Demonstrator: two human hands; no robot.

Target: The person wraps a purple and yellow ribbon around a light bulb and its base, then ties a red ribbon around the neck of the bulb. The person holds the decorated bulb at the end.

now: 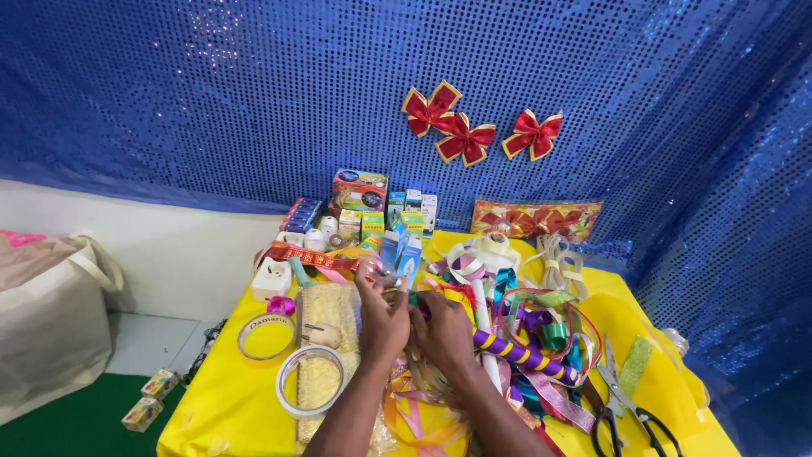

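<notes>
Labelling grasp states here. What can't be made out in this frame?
- Head view: what the left hand and right hand grip is hidden by their backs.
- Black scissors: handles cut off by the bottom edge.
- Small boxes at the table's back: too small to identify.

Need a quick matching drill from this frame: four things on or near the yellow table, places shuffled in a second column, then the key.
Things:
1. black-handled scissors
2. red bows
3. tape roll
4. cloth bag

Places:
A. on the blue sequin backdrop
B. on the floor, left of the yellow table
C. near right corner of the table
D. on the table, left of the left hand

Pairs: 1-C, 2-A, 3-D, 4-B
</notes>
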